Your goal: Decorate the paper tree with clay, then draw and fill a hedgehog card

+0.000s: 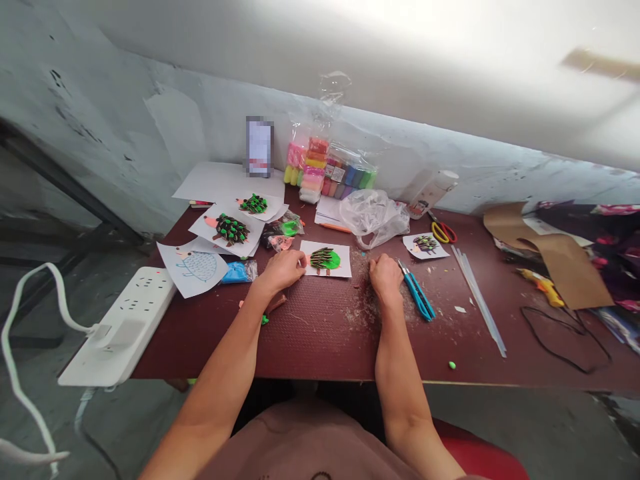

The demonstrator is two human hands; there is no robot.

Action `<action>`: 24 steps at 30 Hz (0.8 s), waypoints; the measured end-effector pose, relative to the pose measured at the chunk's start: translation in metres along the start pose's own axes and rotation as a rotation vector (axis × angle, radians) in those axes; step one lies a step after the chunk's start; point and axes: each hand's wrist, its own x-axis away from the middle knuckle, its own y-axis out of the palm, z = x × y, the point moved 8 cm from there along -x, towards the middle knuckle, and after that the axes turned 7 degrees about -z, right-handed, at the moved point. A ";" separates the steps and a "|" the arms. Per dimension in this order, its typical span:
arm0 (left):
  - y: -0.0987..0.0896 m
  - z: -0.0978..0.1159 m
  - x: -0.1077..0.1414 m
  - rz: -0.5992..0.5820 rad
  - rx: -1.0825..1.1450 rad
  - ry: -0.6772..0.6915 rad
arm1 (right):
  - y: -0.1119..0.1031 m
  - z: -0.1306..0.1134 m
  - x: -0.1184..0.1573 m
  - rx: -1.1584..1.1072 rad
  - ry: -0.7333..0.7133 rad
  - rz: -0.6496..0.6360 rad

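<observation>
A small white card (346, 252) lies in front of me with a hedgehog (331, 260) of green clay on it. Dark brown strips cover part of the hedgehog's back. At the card's left edge, my left hand (283, 272) is closed, its fingertips on the paper. My right hand (386, 277) rests on the table among brown crumbs, fingers curled together; anything in them is too small or hidden to tell. Just right of it lies a blue utility knife (420, 297). Behind my left hand sit bags of black, green and pink clay (290, 229).
Finished hedgehog pictures (233, 230) and a drawn hedgehog (197, 270) lie left, near a power strip (135, 320). Clay packs (333, 173), a plastic bag (375, 217) and a phone (259, 148) stand behind. Scissors (443, 232), glue sticks (477, 300) and a glue gun (543, 287) are right.
</observation>
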 end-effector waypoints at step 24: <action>0.001 0.000 -0.001 0.003 0.002 0.015 | -0.001 0.000 0.005 0.044 -0.073 -0.139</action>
